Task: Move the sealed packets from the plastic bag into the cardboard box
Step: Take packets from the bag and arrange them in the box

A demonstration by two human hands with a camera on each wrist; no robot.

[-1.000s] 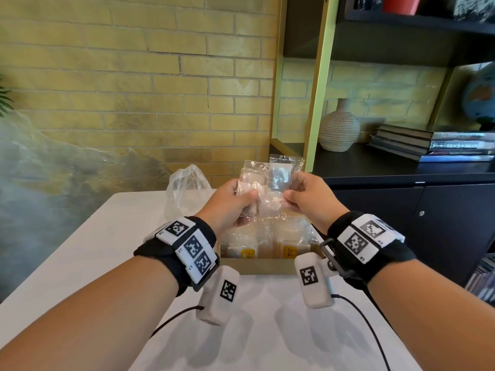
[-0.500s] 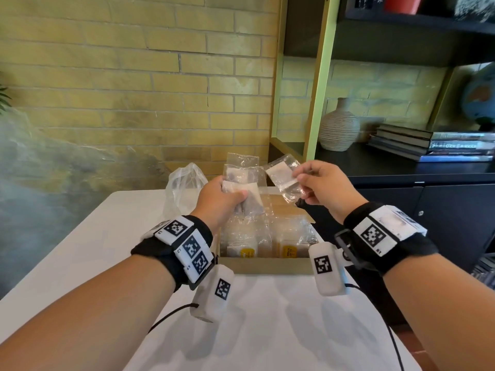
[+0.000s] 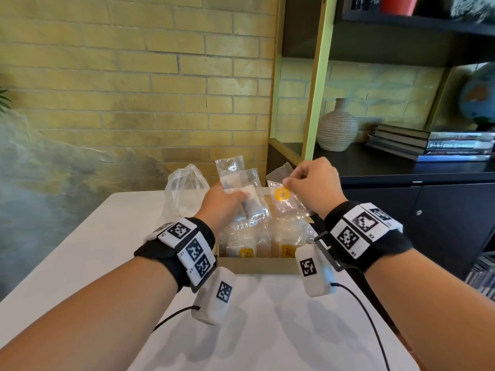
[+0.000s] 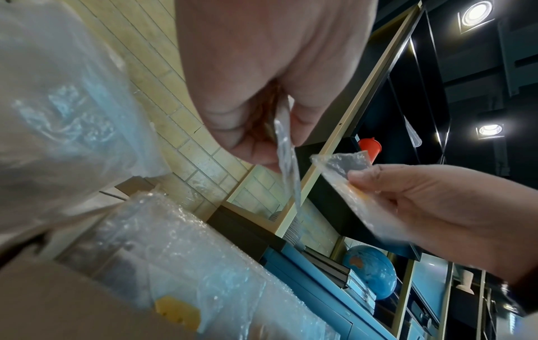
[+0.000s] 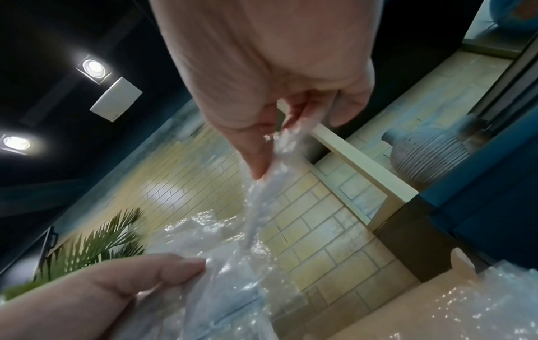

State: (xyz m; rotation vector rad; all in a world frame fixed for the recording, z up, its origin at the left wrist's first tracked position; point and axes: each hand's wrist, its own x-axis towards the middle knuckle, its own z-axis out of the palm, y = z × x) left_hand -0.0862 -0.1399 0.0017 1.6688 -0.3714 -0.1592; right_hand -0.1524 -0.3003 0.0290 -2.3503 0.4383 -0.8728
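Note:
An open cardboard box (image 3: 258, 265) stands on the white table, holding several clear sealed packets (image 3: 290, 238) with yellow labels. Above the box, my left hand (image 3: 223, 200) grips a small stack of clear packets (image 3: 237, 180), seen edge-on in the left wrist view as a thin packet edge (image 4: 286, 156). My right hand (image 3: 312, 182) pinches a single packet with a yellow sticker (image 3: 285, 198) by its top edge, over the box's right side; it hangs from my fingers as a clear packet (image 5: 262, 197). The crumpled plastic bag (image 3: 184, 190) sits behind my left hand.
A brick wall runs behind the table (image 3: 267, 330). To the right stands a dark cabinet (image 3: 428, 210) with a ribbed vase (image 3: 337, 129), stacked books (image 3: 434, 144) and a globe (image 3: 479, 95). Cables trail from both wrists over the table's near half.
My hands have drawn apart: the right hand pulled one packet off the stack and turned it so its yellow sticker shows, lowering it over the box. The left hand keeps the others.

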